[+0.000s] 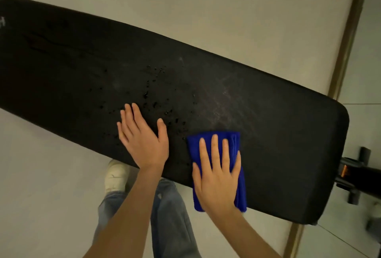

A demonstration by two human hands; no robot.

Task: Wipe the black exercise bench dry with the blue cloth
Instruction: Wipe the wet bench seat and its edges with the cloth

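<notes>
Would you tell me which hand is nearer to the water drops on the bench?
Left. The left hand lies flat among the drops; the right hand presses the cloth beside them.

A pale grey floor [206,10] fills the top and the lower left of the frame. A brown strip [348,37] runs down the right side, with lighter tiles [367,68] beyond it. At lower centre are a person's legs in blue jeans [171,212], with a white shoe [115,175] on the floor to the left
</notes>
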